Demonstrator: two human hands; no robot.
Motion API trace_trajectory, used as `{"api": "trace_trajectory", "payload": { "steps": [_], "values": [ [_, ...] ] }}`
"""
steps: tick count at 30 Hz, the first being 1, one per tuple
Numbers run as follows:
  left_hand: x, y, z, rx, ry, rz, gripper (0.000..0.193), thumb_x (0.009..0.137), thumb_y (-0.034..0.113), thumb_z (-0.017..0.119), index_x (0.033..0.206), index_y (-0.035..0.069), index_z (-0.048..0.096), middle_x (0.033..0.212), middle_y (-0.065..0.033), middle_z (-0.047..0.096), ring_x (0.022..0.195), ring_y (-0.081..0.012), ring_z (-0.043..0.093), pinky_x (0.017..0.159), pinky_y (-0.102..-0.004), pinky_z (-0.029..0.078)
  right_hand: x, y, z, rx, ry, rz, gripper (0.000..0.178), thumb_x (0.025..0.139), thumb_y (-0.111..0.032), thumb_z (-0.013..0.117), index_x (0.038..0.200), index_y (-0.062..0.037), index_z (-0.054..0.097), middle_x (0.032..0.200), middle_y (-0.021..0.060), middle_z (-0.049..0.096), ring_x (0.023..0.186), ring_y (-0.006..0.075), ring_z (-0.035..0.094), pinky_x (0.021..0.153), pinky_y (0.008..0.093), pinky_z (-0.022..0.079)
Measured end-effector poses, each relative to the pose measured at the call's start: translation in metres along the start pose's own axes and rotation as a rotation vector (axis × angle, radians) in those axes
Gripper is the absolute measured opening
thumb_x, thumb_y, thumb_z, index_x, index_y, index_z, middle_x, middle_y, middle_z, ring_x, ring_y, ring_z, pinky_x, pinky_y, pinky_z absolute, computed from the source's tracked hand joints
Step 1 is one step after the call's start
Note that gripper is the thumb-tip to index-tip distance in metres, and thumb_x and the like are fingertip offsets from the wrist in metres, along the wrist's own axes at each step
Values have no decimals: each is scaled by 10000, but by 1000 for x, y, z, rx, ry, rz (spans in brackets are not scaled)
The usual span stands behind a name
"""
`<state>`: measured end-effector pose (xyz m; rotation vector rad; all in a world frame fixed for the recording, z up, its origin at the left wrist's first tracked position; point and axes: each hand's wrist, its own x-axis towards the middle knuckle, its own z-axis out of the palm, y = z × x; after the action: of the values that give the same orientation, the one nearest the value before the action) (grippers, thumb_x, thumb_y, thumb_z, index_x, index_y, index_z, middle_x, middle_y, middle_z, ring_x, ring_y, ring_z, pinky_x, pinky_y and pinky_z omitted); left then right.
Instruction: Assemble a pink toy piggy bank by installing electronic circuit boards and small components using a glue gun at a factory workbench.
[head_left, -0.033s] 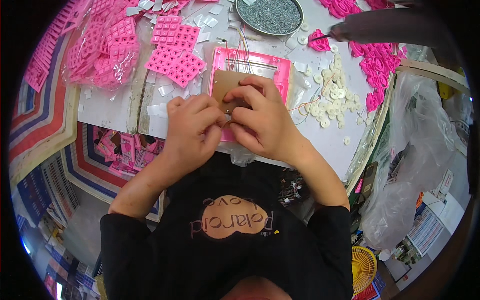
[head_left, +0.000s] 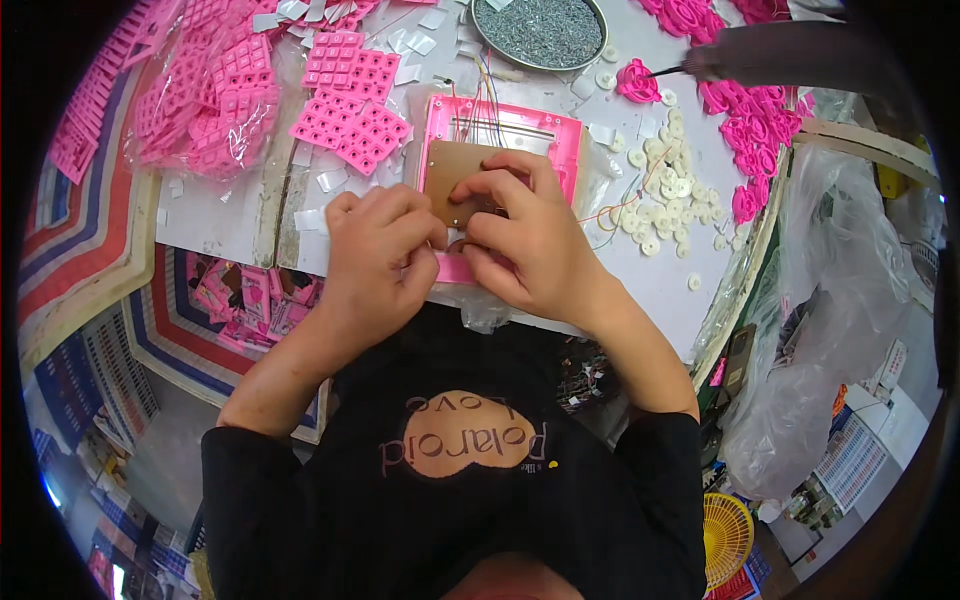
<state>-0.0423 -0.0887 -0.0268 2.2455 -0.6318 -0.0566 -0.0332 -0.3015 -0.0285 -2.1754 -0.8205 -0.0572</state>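
Note:
A pink plastic casing (head_left: pixel 570 135) lies open in front of me, thin wires (head_left: pixel 487 105) running out of its far end. Inside it sits a flat brown board (head_left: pixel 450 165), its near part covered by my fingers. My right hand (head_left: pixel 535 235) bends over the board's right side, fingertips on it, thumb and forefinger closing at its near edge. At the near left corner, my left hand (head_left: pixel 385 250) has its fingers pinched together. Whatever lies between those fingertips is hidden.
Pink keypads (head_left: pixel 350 110) lie at left, some bagged. A round tray of screws (head_left: pixel 540 35) stands at the back. White discs (head_left: pixel 665 200) and pink rings (head_left: pixel 755 130) are spread at right. A dark power screwdriver (head_left: pixel 770 55) hangs over the back right.
My left hand has drawn slightly left, away from the right one. The screwdriver has swung a little to the right. The casing and board have stayed put.

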Motion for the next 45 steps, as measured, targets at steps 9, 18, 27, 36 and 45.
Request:
{"api": "trace_trajectory", "payload": {
  "steps": [9,18,27,36,45],
  "values": [
    [-2,4,-5,-5,18,-14,197,705,113,734,889,124,663,968,-29,568,827,-186,548,827,-376,274,-1,-1,0,3,17,24,114,724,-114,707,781,-24,667,1109,105,629,1159,398,491,942,474,476],
    [-2,5,-4,-24,11,-11,184,714,77,734,876,123,659,955,-12,567,769,-156,541,823,-366,272,-1,-2,0,-1,15,33,109,715,-113,708,774,-32,664,1106,107,630,1158,384,495,949,469,474],
    [-2,4,3,-428,74,-167,123,772,58,734,883,66,682,874,-39,571,762,-199,563,757,-343,381,-13,-18,6,-59,191,74,326,697,-70,757,1005,-54,648,1052,106,646,960,329,596,809,436,500],
    [-1,10,6,-400,12,-148,88,841,25,705,925,22,680,781,-67,620,643,-144,573,587,-277,419,-27,-25,16,83,308,165,235,742,-35,777,953,-28,673,954,106,701,742,268,656,627,345,527],
    [32,-1,-24,-975,-503,-808,120,947,50,636,1038,-28,639,832,-42,677,684,-74,623,631,-197,489,-30,-21,23,-118,317,-106,277,680,-51,772,945,-17,697,1022,103,694,835,246,672,638,335,553]
  ]
}}
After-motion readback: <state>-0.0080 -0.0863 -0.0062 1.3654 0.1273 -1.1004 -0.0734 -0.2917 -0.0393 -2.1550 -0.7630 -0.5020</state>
